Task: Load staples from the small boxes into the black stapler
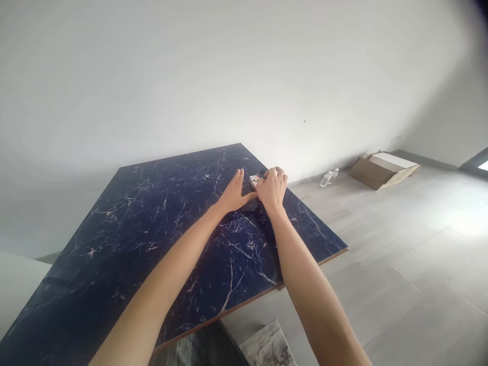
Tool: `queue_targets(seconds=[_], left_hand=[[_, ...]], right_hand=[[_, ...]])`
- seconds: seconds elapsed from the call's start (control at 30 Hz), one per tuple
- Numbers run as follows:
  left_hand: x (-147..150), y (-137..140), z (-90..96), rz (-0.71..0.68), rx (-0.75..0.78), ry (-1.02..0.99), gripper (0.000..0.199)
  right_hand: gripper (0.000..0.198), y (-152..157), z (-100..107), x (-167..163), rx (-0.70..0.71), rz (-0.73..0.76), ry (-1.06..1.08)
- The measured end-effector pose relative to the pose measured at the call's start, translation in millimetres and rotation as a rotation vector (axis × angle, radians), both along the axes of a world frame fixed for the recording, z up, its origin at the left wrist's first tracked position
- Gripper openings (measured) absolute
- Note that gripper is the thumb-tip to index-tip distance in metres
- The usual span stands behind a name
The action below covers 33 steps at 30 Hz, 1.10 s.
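A large dark blue slab (179, 203) with white marble veining reaches toward the wall. My left hand (234, 193) lies near its far right part, fingers stretched out and thumb pointing toward my right hand. My right hand (273, 189) is closed around a small white block-like thing (254, 180) with red and dark marks, whose exact kind I cannot make out. Most of that thing is hidden behind my fingers. Between the two hands a dark grey patch (249, 205) shows on the slab, its nature unclear.
Two clear plastic bottles (326, 179) stand on the grey floor (400, 254) by the wall. Farther right lies an open cardboard box (375, 173) with a white panel on it. Beneath the slab's near edge rests a grey stone-patterned tile (269, 345).
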<state>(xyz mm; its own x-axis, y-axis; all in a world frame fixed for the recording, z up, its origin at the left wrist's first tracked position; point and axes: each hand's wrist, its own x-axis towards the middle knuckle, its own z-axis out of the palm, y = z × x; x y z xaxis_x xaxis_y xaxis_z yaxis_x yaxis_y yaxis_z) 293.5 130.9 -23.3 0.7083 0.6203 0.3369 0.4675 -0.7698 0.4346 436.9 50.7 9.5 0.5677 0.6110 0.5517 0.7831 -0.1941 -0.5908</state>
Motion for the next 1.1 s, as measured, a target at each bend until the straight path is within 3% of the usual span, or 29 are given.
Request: queue_targets(seconds=[0.1, 0.17, 0.23, 0.37, 0.5, 0.63, 0.87, 1.1], left_hand=[[-53.0, -16.9, 8.3, 0.131, 0.118, -0.039, 0.073], [-96.2, -31.6, 11.7, 0.198, 0.191, -0.051, 0.059], [-139.0, -48.1, 13.8, 0.24, 0.181, -0.068, 0.049], [-197.9, -80.6, 17.8, 0.305, 0.175, -0.09, 0.056], [-208.5, -102.3, 21.0, 0.269, 0.005, -0.026, 0.054], [-205.0, -113.2, 17.3, 0.141, -0.073, 0.141, 0.065], [-216.2, -117.3, 11.7, 0.02, -0.069, 0.26, 0.069], [-222.4, -114.0, 14.3, 0.033, -0.057, 0.285, 0.079]], right_hand=[[0.019, -0.9, 4.3, -14.6, 0.193, 0.113, -0.057], [0.02, -1.6, 5.8, -30.8, 0.227, 0.287, -0.095], [0.021, -3.7, 5.0, -51.6, 0.184, 0.534, -0.135], [0.034, -16.5, -2.0, -97.7, -0.001, 0.996, -0.216], [0.071, -32.0, -11.4, -127.9, -0.188, 1.215, -0.237], [0.114, -35.6, -19.8, -133.2, -0.389, 1.241, -0.212], [0.13, -39.2, -23.8, -136.8, -0.62, 1.344, -0.28], [0.126, -45.8, -16.8, -143.1, -0.627, 1.325, -0.304]])
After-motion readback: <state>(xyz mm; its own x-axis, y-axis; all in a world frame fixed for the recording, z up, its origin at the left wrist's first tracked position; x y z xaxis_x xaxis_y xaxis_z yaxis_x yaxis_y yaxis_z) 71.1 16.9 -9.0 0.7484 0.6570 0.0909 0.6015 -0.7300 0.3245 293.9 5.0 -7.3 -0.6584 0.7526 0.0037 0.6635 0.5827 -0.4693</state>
